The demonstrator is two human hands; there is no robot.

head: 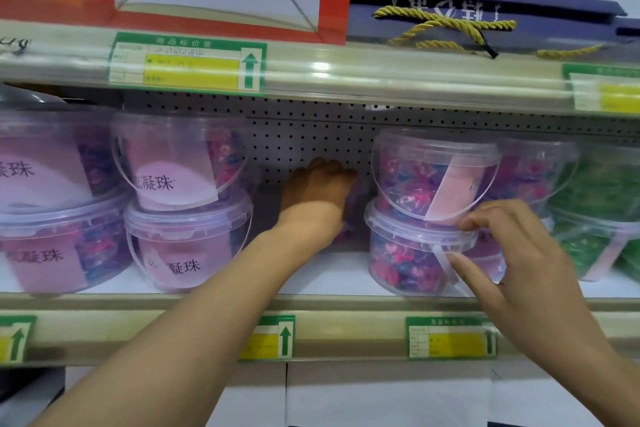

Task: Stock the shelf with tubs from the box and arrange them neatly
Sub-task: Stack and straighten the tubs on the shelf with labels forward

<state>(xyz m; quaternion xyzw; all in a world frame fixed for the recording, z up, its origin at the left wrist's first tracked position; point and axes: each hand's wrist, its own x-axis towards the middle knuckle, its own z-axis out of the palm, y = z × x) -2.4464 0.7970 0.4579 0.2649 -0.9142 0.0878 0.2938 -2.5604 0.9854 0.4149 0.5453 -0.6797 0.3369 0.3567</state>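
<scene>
Clear tubs of pink and purple beads stand two high on the white shelf [311, 274]. My left hand [317, 189] reaches deep into the gap between the stacks, its fingers curled over a dim purple back tub [355, 210] near the pegboard. The right stack has an upper tub [433, 170] on a lower tub [408, 253]. My right hand [512, 253] holds the lower tub at its front right, fingertips bent on the lid rim and thumb against the white handle. Two more stacks, with pink labels [180, 191], stand at the left.
Green-filled tubs [602, 218] stand at the far right of the same shelf. The shelf above [381, 76] hangs low over the tubs and carries a red-framed box and a dark blue gift box with yellow cord. Price tags line both shelf edges.
</scene>
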